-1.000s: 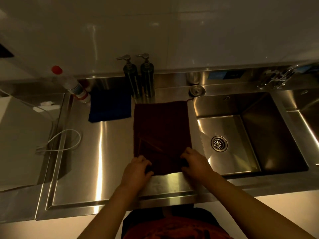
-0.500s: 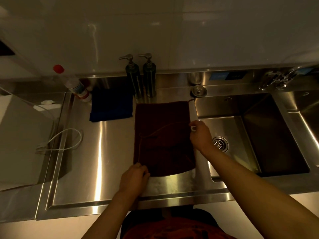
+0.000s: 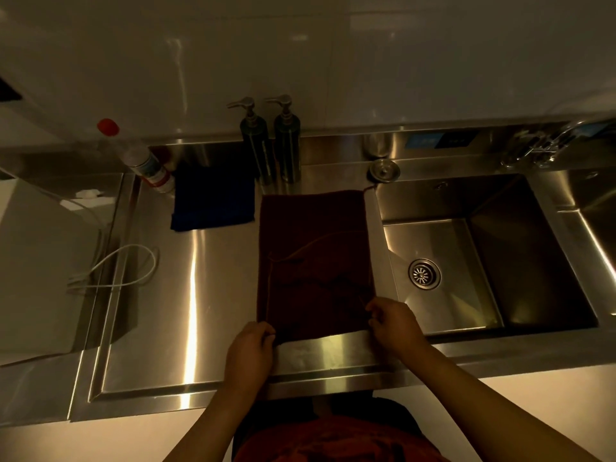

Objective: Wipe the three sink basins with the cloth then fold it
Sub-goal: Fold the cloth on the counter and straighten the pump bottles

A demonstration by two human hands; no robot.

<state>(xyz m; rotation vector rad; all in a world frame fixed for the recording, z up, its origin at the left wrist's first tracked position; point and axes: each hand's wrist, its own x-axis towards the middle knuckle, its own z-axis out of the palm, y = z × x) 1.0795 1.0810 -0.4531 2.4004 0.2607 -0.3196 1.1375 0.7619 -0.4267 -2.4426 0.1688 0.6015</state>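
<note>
- Dim kitchen, glossy pale wall panels at back, stainless steel counter running the full width.
- Far left: white cable looped over the counter's edge, beside a pale surface.
- Back left: clear bottle with a red cap leaning, next to a folded dark blue cloth.
- Two dark pump dispensers upright against the backsplash, just behind the maroon cloth.
- Maroon cloth lies flat on the counter, just left of the sink basin, a folded layer over its near half.
- Left hand pinches the cloth's near left corner, fingers curled on it.
- Right hand grips the near right corner, fingers curled on the edge.
- Round strainer plug on the ledge behind the basin; round drain in the basin's raised step.
- Faucet fittings back right; edge of another basin at far right.
- Change: half a second ago the right hand was up at the cloth's right edge midway; it has come back down to the near corner. Left hand stayed put. Cloth has not shifted.
</note>
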